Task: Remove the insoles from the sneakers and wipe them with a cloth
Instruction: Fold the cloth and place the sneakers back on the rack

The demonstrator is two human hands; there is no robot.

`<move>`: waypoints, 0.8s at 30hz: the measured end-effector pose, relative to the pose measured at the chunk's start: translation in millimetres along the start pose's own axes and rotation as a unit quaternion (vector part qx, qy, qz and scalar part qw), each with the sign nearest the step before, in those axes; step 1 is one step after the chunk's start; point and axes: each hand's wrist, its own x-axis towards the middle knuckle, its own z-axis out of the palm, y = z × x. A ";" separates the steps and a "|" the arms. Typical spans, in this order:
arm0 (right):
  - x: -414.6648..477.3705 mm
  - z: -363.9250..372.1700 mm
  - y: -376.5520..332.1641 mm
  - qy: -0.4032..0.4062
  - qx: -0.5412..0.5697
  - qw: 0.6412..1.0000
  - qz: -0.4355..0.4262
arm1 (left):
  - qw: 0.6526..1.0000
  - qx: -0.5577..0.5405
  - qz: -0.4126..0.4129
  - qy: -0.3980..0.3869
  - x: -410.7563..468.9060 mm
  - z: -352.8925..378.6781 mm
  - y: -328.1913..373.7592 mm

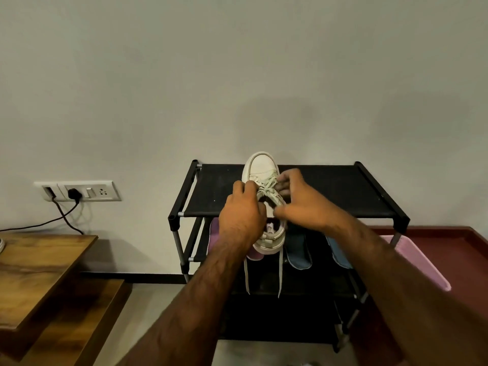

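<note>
White sneaker (261,167) on the top shelf of a black shoe rack (343,191), toe toward 12 o'clock by the wall, heel jutting past the front rail toward 6 o'clock. Laces (266,190) loosened across the tongue, two free ends (280,273) dangling straight down in front of the lower shelves.

Left hand (243,210) at the sneaker's 9 o'clock, fingers curled over its side and gripping it beside the eyelets. Right hand (298,202) at 3 o'clock, fingertips pinching the laces, thumb low by the collar.

On the second shelf, at 6 o'clock from the sneaker: a pink insole-shaped piece (215,233) partly behind the left wrist, and two blue insole-shaped pieces (297,253) lying lengthwise, the farther one (339,253) at 4 o'clock.

Pink plastic basket (417,260) just beside the rack at 4 o'clock, on a maroon floor strip (449,239). Wooden table (39,265) well apart at 8 o'clock. On the wall at 9 o'clock, a switchboard (79,191) with a black plug (74,193) in it, and a cable (47,220) trailing down toward the table.
</note>
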 end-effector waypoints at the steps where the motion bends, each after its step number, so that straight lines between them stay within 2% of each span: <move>1: -3.3 12.1 6.7 0.036 -0.035 0.999 -0.020 | 1.000 -0.011 0.003 -0.013 0.7 -3.5 0.5; 4: -8.6 45.0 16.0 0.199 -0.068 0.976 -0.050 | 0.994 -0.074 0.005 -0.080 6.3 -20.9 -0.2; 6: -8.2 54.1 13.0 0.248 -0.095 0.963 -0.037 | 0.990 -0.105 0.011 -0.093 14.8 -32.3 -2.3; 10: -8.9 54.9 9.5 0.243 -0.117 0.963 -0.027 | 0.993 -0.021 0.046 -0.106 34.8 -44.4 -6.8; 13: -10.5 52.7 8.1 0.228 -0.126 0.965 -0.031 | 0.981 0.064 0.114 -0.143 46.3 -47.3 -0.8; 16: -12.1 53.9 9.0 0.230 -0.137 0.963 -0.027 | 0.967 0.161 0.132 -0.146 47.9 -42.1 7.1; 17: -11.8 54.3 10.0 0.237 -0.129 0.963 -0.022 | 0.973 0.153 0.121 -0.125 45.3 -38.9 6.3; 19: -10.8 53.6 10.0 0.249 -0.101 0.963 -0.004 | 0.997 0.027 0.028 -0.067 37.5 -31.9 0.1; 21: -8.5 52.3 9.1 0.252 -0.095 0.963 0.005 | 0.993 -0.102 -0.058 -0.013 29.2 -26.6 -4.7; 24: -8.0 50.8 8.2 0.241 -0.120 0.963 -0.019 | 0.982 -0.174 -0.070 -0.006 21.2 -26.3 -3.9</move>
